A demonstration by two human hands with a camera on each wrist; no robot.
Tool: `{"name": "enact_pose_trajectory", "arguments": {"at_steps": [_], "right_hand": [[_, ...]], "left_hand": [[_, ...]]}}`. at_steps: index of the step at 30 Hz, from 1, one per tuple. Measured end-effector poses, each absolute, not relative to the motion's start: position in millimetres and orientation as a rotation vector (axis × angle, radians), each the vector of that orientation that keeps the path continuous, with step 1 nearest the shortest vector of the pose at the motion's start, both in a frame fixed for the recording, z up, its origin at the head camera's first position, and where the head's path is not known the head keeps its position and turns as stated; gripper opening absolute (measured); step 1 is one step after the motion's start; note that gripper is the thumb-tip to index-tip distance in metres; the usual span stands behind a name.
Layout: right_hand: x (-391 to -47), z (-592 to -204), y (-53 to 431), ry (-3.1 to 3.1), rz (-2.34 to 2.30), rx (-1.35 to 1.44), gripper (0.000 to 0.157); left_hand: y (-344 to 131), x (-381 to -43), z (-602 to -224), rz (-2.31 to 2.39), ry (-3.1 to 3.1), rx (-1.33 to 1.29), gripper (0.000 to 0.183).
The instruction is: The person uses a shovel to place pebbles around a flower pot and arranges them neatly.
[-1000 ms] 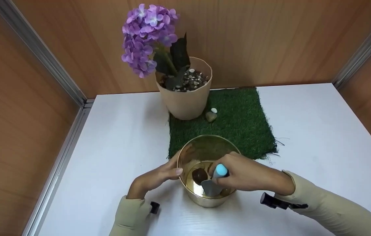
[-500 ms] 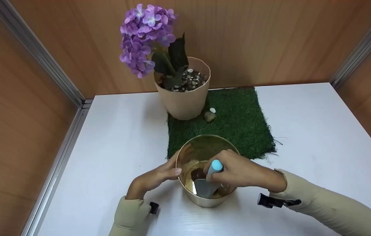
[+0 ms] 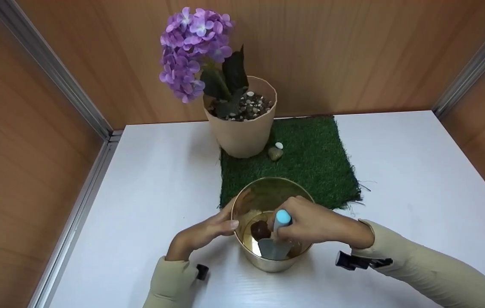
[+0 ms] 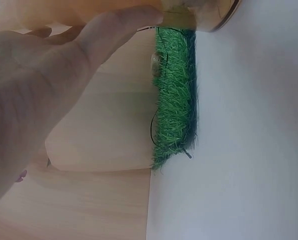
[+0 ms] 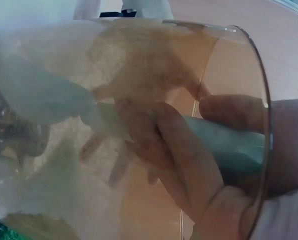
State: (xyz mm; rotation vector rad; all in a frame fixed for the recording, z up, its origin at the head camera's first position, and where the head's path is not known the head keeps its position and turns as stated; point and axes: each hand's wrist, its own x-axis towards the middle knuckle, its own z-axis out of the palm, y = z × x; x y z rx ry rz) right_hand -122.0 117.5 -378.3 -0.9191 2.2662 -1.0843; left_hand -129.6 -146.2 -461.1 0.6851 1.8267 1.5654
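The fingers of a person's right hand [image 3: 304, 222] wrap around the handle of a grey spatula [image 3: 273, 250] tipped in light blue, its blade angled down inside a gold-tinted, see-through bowl [image 3: 268, 265]. The left hand [image 3: 206, 229] holds the bowl from the side, thumb at the rim and fingers spread against the outer wall, as the right wrist view shows through the tinted side. A round brown object [image 3: 260, 230] rests in the bowl beside the blade; whether the two touch cannot be told. The bowl stands upright on a white bench [image 3: 148, 188], just in front of the near edge of a green grass mat [image 3: 310, 149], roughly midway between the bench's left and right edges. Behind it, at the mat's far left corner and close to the bench's far edge, a beige pot [image 3: 242, 137] holds a purple flower [image 3: 195, 51] above pebbly soil [image 3: 251, 107]. A brownish stone [image 3: 275, 153] and a white pebble [image 3: 279, 145] lie beside the pot.
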Motion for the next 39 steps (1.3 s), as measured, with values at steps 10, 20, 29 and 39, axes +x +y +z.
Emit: {"name": "enact_pose_trajectory", "arguments": {"at_steps": [10, 20, 29, 39], "right_hand": [[-125.4, -380.7, 117.7, 2.236, -1.159, -0.883, 0.018], [-127.6, -380.0, 123.8, 2.167, -1.183, -0.904, 0.022], [-128.9, -377.1, 121.9, 2.170, -1.161, -0.902, 0.021], [-131.6, -376.2, 125.7, 2.103, -1.215, -0.907, 0.021]], "left_hand": [[-147.6, -129.9, -461.2, 1.578, 1.829, 0.708, 0.070], [-145.5, -128.6, -462.0, 1.586, 1.812, 0.717, 0.070], [-145.3, -129.0, -460.1, 1.578, 1.819, 0.724, 0.070], [-144.6, -129.4, -460.1, 1.580, 1.813, 0.705, 0.069]]}}
